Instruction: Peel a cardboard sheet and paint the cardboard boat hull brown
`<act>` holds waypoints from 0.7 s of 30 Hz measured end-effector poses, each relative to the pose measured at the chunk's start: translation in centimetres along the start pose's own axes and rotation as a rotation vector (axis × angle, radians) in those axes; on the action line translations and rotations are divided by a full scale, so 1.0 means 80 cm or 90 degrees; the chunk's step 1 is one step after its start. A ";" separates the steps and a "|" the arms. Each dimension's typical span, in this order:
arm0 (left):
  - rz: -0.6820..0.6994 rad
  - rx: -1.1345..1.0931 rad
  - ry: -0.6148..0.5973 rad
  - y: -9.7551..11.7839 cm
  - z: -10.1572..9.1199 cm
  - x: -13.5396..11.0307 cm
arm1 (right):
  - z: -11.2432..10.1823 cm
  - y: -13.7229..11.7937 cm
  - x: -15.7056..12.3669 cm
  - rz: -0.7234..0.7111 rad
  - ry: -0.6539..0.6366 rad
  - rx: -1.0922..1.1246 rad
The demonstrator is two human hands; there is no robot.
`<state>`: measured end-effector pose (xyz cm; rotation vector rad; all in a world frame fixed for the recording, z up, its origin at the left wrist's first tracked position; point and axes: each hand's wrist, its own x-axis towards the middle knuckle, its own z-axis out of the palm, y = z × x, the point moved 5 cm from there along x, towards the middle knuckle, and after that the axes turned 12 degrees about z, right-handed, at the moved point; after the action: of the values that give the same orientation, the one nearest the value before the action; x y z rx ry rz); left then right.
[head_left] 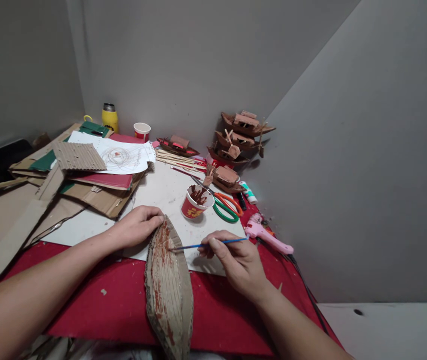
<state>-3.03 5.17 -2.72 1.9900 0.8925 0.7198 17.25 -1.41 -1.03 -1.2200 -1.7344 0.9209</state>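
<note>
A leaf-shaped cardboard boat hull (pixel 173 295) lies lengthwise before me, its ribbed surface partly streaked with reddish-brown paint. My left hand (pixel 141 227) grips its far tip, thumb on top and fingers curled at the edge. Pinched in my right hand (pixel 232 255) is a thin blue paintbrush (pixel 194 246), its bristles touching the ribbed cardboard near the upper part of the hull. Just beyond stands a red and white paper cup (pixel 194 207), smeared inside with brown paint.
Scissors (pixel 226 206) with green and orange handles lie right of the cup, near a pink glue gun (pixel 269 235). Brown model boats (pixel 243 125) stand by the wall. Wooden sticks (pixel 181 161) lie at the back. Cardboard sheets (pixel 100 200) and a drawing (pixel 130 160) fill the left.
</note>
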 end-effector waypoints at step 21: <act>-0.005 0.000 -0.007 -0.004 0.002 0.001 | 0.004 0.003 -0.003 -0.003 -0.024 0.025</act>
<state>-2.96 5.32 -3.05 1.9879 0.8929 0.7036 17.07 -1.66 -1.41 -1.1794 -1.7406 0.9762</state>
